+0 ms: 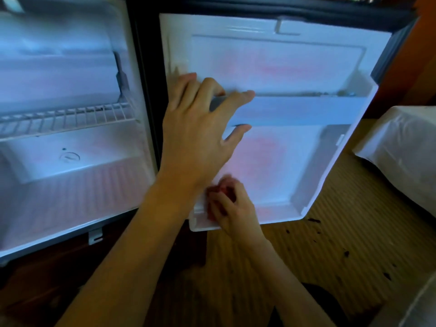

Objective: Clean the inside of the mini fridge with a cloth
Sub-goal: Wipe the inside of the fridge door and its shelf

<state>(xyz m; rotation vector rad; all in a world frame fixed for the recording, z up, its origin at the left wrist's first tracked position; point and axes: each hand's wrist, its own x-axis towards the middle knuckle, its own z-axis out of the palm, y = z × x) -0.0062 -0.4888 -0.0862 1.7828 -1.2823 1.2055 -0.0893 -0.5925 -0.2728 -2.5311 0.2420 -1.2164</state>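
The mini fridge stands open, its white inside (70, 185) on the left with a wire shelf (70, 116) across it. The white door (283, 67) swings out to the right. My left hand (198, 128) grips the left end of the door's shelf rail (306, 109), fingers over the top and thumb underneath. My right hand (233, 208) holds a bunched red cloth (219, 188) against the door's lower left corner. Most of the cloth is hidden by my fingers.
A white covered object (401, 149) stands right of the door's outer edge. Below the door lies a woven floor mat (330, 256) with dark specks (313, 220) on it. Small bits lie in the door shelf at its right end (342, 92).
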